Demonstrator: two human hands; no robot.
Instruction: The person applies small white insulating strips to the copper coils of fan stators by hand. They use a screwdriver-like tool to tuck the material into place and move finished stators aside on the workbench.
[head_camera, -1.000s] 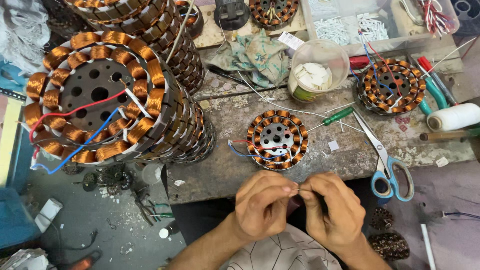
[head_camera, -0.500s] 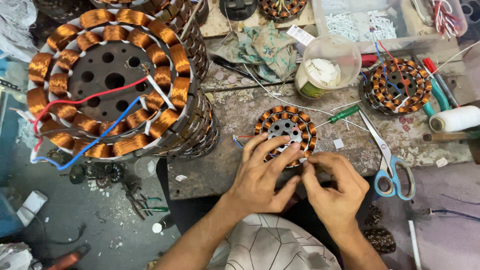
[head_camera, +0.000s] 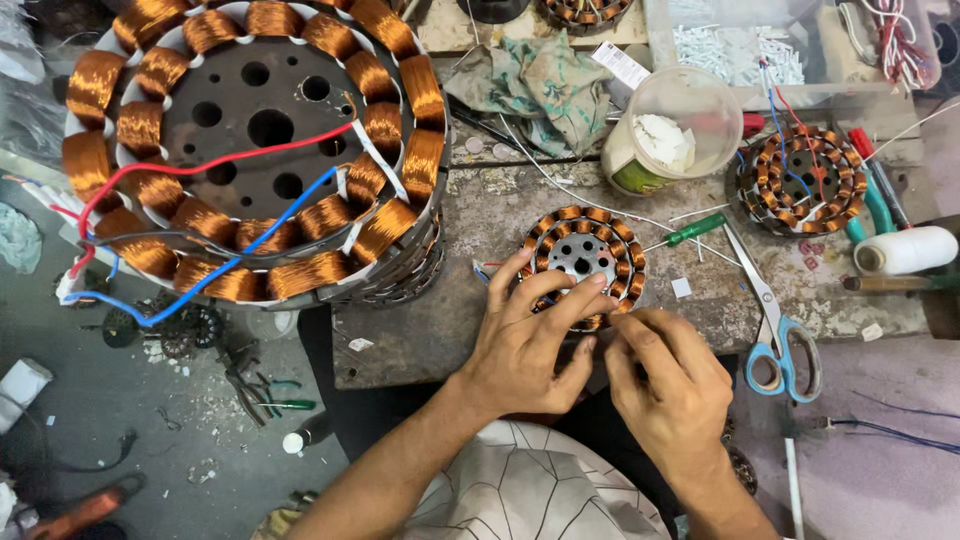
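A small round stator (head_camera: 585, 258) wound with copper coils lies on the worn workbench (head_camera: 470, 300) in front of me. My left hand (head_camera: 530, 335) rests on its near left side, fingers spread over the coils and hub. At the stator's near edge, my right hand (head_camera: 665, 375) has its fingers curled and pinched together; what it pinches is hidden.
A stack of large copper-wound stators (head_camera: 250, 150) with red and blue leads stands at the left. Blue-handled scissors (head_camera: 775, 330), a green screwdriver (head_camera: 690, 232), a clear plastic cup (head_camera: 675, 135), another small stator (head_camera: 805, 180), a white thread spool (head_camera: 905, 250) and a rag (head_camera: 540, 85) lie around.
Both hands moved forward from the bench's near edge onto the small stator. The left hand has spread over the coils. The view has also shifted closer.
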